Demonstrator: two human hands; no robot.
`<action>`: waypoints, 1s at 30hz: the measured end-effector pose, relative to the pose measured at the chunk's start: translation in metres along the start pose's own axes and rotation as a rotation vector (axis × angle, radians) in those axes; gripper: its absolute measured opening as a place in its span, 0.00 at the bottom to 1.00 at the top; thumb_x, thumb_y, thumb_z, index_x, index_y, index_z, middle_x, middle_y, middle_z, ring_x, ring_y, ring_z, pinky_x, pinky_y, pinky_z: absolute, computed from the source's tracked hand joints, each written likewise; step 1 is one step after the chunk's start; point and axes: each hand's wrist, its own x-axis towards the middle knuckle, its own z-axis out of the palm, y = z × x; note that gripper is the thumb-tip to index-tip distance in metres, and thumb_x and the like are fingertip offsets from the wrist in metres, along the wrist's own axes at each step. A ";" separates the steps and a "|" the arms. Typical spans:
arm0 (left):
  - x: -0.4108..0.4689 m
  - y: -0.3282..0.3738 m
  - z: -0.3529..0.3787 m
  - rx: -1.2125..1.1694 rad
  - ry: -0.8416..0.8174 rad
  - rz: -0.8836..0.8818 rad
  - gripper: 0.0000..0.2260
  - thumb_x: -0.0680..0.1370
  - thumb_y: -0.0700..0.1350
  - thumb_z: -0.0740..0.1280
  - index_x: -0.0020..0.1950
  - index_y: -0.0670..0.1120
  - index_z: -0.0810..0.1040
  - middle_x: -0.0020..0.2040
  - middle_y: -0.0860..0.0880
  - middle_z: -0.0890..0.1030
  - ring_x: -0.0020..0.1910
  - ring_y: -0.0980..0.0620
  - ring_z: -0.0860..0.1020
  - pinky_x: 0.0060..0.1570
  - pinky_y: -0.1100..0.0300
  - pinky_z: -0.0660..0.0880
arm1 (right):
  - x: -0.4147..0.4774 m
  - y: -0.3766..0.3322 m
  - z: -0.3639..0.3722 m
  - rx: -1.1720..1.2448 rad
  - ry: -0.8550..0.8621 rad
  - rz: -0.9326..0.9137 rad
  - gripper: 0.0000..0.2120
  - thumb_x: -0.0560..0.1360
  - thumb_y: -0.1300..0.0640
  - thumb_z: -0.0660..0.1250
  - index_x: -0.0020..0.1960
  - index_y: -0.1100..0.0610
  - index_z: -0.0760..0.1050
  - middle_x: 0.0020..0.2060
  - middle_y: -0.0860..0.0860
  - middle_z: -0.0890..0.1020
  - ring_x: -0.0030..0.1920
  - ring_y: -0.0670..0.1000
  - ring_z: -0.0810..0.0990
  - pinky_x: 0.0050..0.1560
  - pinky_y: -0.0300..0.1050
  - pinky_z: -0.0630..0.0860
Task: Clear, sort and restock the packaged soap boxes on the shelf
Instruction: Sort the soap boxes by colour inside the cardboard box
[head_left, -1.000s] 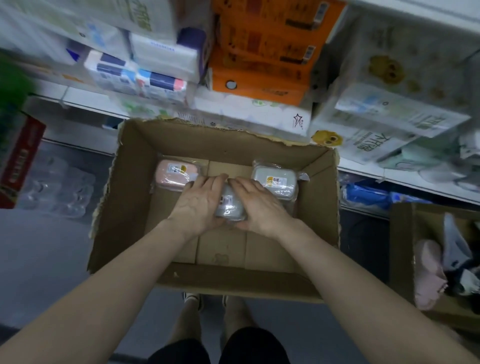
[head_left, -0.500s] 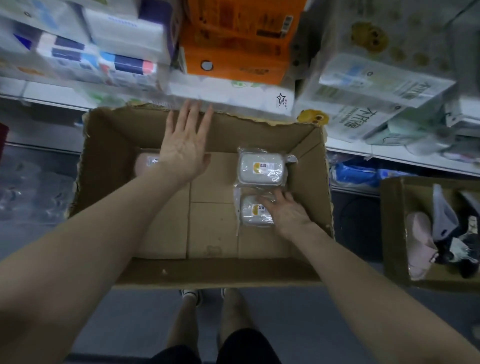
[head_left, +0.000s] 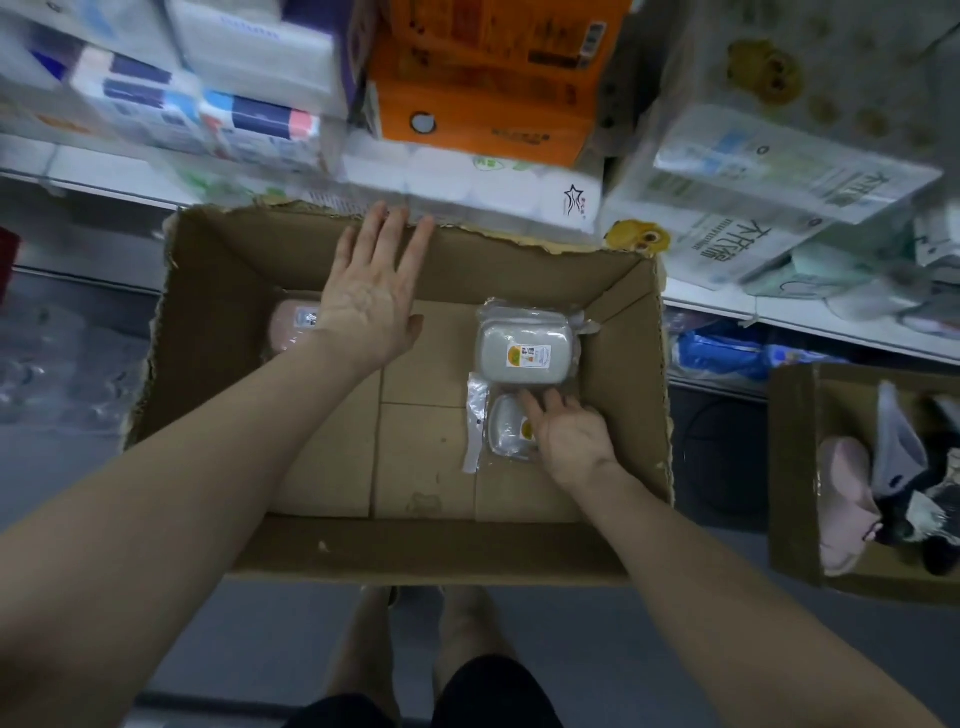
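Observation:
An open cardboard box stands on the floor below me. Inside it lie three wrapped soap boxes. A grey one sits at the back right. A second grey one lies just in front of it, and my right hand rests on it with fingers laid flat over its right side. A pink one lies at the back left, partly hidden by my left hand, which hovers above the box with straight, spread fingers and holds nothing.
Shelves behind the box carry tissue packs, an orange carton and plastic-wrapped paper rolls. A second cardboard box with cloth items stands at the right. My feet are on grey floor below the box.
One second ago both hands held the grey soap box mid-box. The right hand set it down in front of the other grey one; the left hand lifted away toward the back.

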 end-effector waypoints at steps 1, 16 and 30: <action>0.000 0.000 -0.002 -0.004 -0.008 0.001 0.47 0.73 0.56 0.70 0.79 0.47 0.39 0.79 0.42 0.48 0.78 0.41 0.44 0.76 0.44 0.48 | -0.001 0.001 -0.005 -0.003 0.088 -0.020 0.34 0.62 0.57 0.79 0.66 0.55 0.73 0.50 0.56 0.79 0.48 0.57 0.80 0.42 0.49 0.80; 0.002 0.003 0.001 -0.027 0.007 -0.028 0.47 0.73 0.56 0.70 0.79 0.50 0.40 0.79 0.44 0.48 0.78 0.43 0.45 0.76 0.46 0.49 | 0.065 0.024 -0.034 -0.047 0.081 0.043 0.51 0.72 0.61 0.72 0.80 0.47 0.38 0.77 0.60 0.52 0.77 0.64 0.52 0.74 0.63 0.56; -0.059 -0.025 -0.059 -0.064 0.085 0.039 0.29 0.78 0.53 0.65 0.76 0.46 0.63 0.74 0.43 0.67 0.75 0.43 0.62 0.74 0.48 0.55 | 0.027 0.015 -0.132 -0.125 0.377 -0.322 0.31 0.70 0.52 0.74 0.70 0.60 0.71 0.58 0.59 0.79 0.54 0.60 0.80 0.51 0.52 0.76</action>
